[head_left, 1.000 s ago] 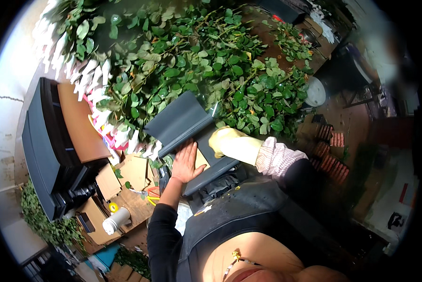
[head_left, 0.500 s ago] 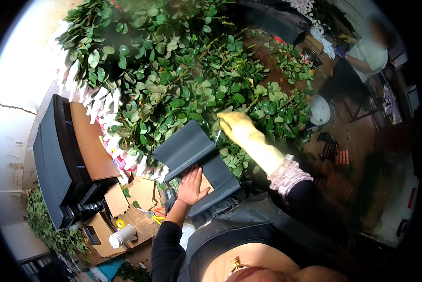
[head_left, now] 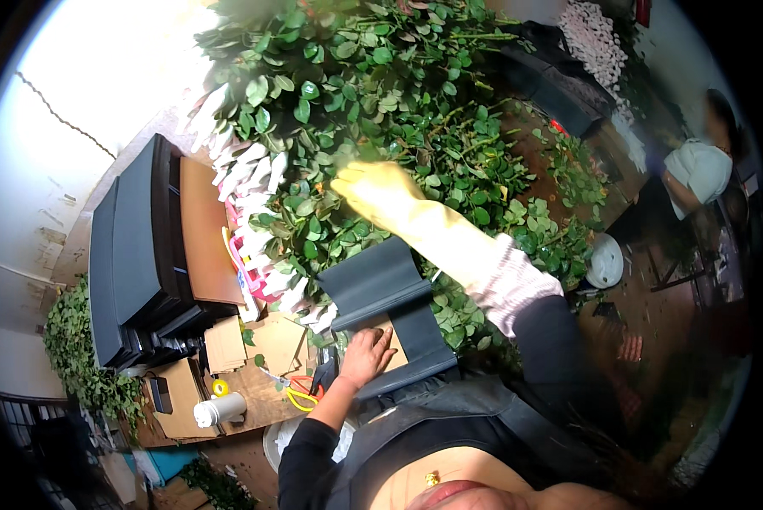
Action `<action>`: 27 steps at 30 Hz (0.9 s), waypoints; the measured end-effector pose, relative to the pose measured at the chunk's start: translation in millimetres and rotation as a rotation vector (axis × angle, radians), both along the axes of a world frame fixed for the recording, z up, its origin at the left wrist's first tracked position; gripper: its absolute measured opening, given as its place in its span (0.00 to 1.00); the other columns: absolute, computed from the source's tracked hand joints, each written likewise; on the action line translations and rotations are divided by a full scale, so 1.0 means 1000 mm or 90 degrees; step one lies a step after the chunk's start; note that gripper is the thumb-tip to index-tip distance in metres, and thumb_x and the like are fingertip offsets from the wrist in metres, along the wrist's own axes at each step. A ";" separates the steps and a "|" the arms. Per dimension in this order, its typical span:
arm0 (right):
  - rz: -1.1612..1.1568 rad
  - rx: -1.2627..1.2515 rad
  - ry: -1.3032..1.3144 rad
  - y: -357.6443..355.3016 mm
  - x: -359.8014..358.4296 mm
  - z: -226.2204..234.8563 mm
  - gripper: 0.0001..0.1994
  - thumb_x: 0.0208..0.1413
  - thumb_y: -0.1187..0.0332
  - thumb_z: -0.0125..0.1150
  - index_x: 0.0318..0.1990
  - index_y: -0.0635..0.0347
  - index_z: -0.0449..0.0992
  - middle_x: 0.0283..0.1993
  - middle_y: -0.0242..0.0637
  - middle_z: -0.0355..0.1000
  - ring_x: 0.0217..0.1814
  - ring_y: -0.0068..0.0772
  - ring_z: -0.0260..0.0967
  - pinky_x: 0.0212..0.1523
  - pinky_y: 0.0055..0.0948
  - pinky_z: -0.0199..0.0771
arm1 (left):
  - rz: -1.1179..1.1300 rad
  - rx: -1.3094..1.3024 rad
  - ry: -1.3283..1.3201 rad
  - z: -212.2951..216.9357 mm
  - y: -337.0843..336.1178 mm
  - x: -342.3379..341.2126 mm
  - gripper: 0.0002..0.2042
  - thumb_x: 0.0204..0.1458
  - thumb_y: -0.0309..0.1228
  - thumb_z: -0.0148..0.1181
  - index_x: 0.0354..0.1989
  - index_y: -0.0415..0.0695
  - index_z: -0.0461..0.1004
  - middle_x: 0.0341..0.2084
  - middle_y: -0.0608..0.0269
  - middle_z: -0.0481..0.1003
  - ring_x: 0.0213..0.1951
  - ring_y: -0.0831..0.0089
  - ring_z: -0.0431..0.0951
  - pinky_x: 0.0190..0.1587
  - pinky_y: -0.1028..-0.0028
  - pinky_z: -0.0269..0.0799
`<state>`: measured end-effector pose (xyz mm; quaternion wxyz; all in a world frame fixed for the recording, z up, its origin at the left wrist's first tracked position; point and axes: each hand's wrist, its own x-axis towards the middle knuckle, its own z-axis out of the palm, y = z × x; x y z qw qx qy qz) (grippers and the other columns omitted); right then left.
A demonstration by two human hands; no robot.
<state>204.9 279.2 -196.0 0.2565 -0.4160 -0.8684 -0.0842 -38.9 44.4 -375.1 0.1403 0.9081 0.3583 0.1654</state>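
Observation:
My bare left hand [head_left: 367, 357] lies on a tan cardboard piece [head_left: 394, 338] set on a dark grey folded sheet [head_left: 381, 276], its fingers loosely spread. Over the leaves reaches my right hand [head_left: 377, 191] in a long yellow rubber glove, fingers stretched out toward the left and partly washed out by glare. Nothing shows in it. Beneath and beyond it spreads a big heap of leafy green stems [head_left: 381, 93]. White sleeved flower heads [head_left: 249, 174] line the heap's left side.
Dark sheets [head_left: 135, 246] are stacked on the left. Scissors [head_left: 300, 395], cardboard pieces [head_left: 275, 344], a yellow tape roll [head_left: 220, 388] and a white bottle [head_left: 220, 410] lie on the wooden table [head_left: 266, 408]. A co-worker [head_left: 696, 174] stands far right, past a white bucket [head_left: 604, 262].
My right gloved hand has moved left and farther out over the leaves. My left hand's fingers have turned rightward on the cardboard. The whole view has shifted.

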 end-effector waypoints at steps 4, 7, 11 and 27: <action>-0.206 -0.183 -0.009 0.031 -0.042 0.017 0.13 0.59 0.68 0.61 0.50 0.55 0.82 0.65 0.39 0.75 0.70 0.46 0.68 0.69 0.43 0.67 | 0.025 -0.055 -0.069 0.014 -0.004 -0.003 0.20 0.56 0.38 0.69 0.55 0.43 0.80 0.48 0.55 0.76 0.51 0.52 0.76 0.52 0.59 0.77; -0.025 -0.376 0.692 0.009 -0.046 0.033 0.13 0.59 0.68 0.59 0.49 0.53 0.83 0.70 0.41 0.72 0.76 0.51 0.62 0.77 0.47 0.60 | 0.028 -0.084 -0.098 0.017 -0.007 -0.006 0.18 0.54 0.33 0.71 0.52 0.42 0.81 0.50 0.53 0.77 0.54 0.51 0.78 0.56 0.59 0.78; 0.153 0.058 0.113 -0.031 -0.021 0.067 0.06 0.55 0.73 0.59 0.40 0.56 0.79 0.46 0.40 0.80 0.51 0.48 0.79 0.52 0.40 0.80 | 0.021 -0.078 -0.137 0.009 -0.010 -0.011 0.17 0.51 0.29 0.71 0.50 0.42 0.81 0.52 0.51 0.78 0.55 0.49 0.78 0.56 0.58 0.78; -0.281 -0.262 -0.087 -0.118 0.073 0.035 0.07 0.50 0.75 0.60 0.38 0.57 0.79 0.38 0.41 0.77 0.36 0.48 0.74 0.50 0.39 0.77 | 0.135 -0.339 0.121 0.023 -0.008 -0.013 0.32 0.52 0.53 0.66 0.58 0.40 0.77 0.54 0.42 0.78 0.59 0.45 0.75 0.63 0.52 0.69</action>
